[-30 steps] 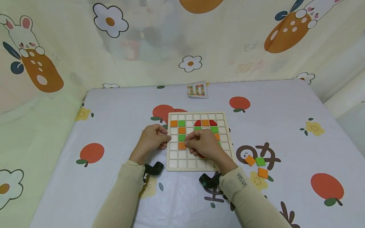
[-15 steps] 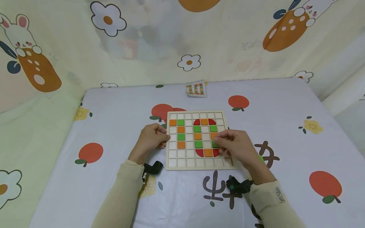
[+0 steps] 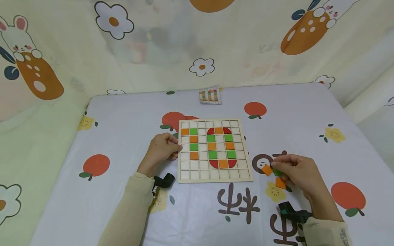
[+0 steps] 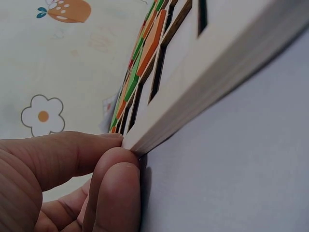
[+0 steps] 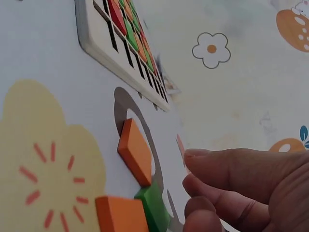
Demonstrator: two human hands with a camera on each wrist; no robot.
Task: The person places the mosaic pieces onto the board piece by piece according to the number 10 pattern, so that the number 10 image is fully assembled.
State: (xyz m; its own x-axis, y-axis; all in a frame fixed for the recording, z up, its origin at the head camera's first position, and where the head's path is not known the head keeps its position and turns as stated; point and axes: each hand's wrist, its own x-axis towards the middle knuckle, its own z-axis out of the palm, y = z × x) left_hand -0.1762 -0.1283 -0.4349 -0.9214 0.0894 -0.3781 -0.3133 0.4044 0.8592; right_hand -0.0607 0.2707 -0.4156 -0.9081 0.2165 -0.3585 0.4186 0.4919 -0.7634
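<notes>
A pale wooden grid board (image 3: pixel 203 175) lies on the table, with orange, green and red tiles set in some cells. My left hand (image 3: pixel 162 149) pinches the board's left edge; the left wrist view shows the thumb and fingers (image 4: pixel 118 193) at the wooden rim. Over the loose tiles at the right hovers my right hand (image 3: pixel 300 172), its fingers bent and holding nothing. Below them are a green square tile (image 5: pixel 153 205), partly hidden by the hand in the head view, and two orange square tiles, one farther (image 5: pixel 136 152) and one nearer (image 5: pixel 123 215).
A small printed card (image 3: pixel 210 95) with a coloured grid pattern stands near the table's back edge. Patterned cloth (image 3: pixel 132 109) covers the table, and a printed curtain (image 3: pixel 172 44) hangs behind it. Each wrist wears a black camera mount.
My right hand has moved from over the middle of the board, past its right side, to the loose tiles. The left hand has stayed at the board's left edge.
</notes>
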